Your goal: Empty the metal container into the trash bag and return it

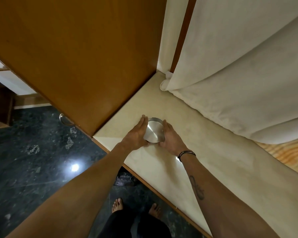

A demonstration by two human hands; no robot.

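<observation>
A small round metal container (153,131) with a shiny steel surface stands on a cream stone ledge (170,169). My left hand (136,133) presses flat against its left side, fingers straight. On its right side my right hand (171,137) does the same, a dark band on the wrist. Both palms hold the container between them. What is inside it is hidden, and no trash bag is in view.
A brown wooden cabinet door (79,57) with a metal handle (65,119) stands left of the ledge. White curtains (239,74) hang over the ledge's far right. Below lies a dark green marble floor (33,160), with my bare feet (117,205) near the ledge.
</observation>
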